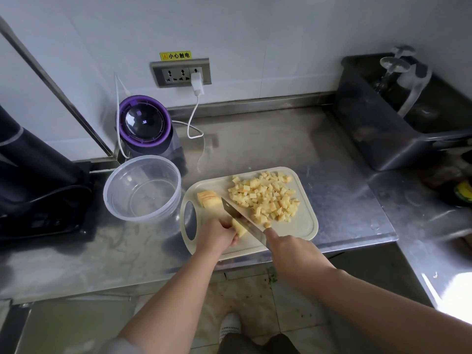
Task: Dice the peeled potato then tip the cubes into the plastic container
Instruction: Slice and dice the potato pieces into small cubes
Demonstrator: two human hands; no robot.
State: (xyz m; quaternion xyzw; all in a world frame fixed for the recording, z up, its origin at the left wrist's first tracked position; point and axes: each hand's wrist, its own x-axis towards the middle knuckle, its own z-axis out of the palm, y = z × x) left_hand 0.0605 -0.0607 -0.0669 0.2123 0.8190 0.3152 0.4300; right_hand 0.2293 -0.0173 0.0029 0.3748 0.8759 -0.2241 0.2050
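Centre of steel counter [281, 139]: cream cutting board [301, 226], handle slot at its left end, near edge close to the counter lip.

Near-left part of board: left hand [219, 235], fingers curled down over a pale potato chunk [239, 227], pinning it to the board.

Just right of it: right hand [288, 247], fingers wrapped tight round the handle of the knife [242, 217], handle hidden inside the fist. Blade angled from near right to far left, set against the held chunk, close beside the left fingertips.

Far-left corner of board: stack of potato slices [209, 199], not cubed, blade tip just beside it.

Far-right half of board: loose heap of potato cubes [265, 198], all right of the blade, a few against its flat.

Left of board, just beside the handle slot: clear round plastic container [143, 217], upright, open-topped, bare bottom visible through the wall.

Beyond container: purple-rimmed appliance [145, 126] with dark domed top. White charger [197, 83] in wall socket [180, 72], its cable looped on the counter beyond the board, not touching it. Yellow warning label [175, 55] above socket.

Left edge: black appliance [38, 180], near the container's left side.

Far right: dark bin [378, 134] with clear glassware inside, well apart from board.

Near, below counter edge: white shoe [229, 325] on the floor.
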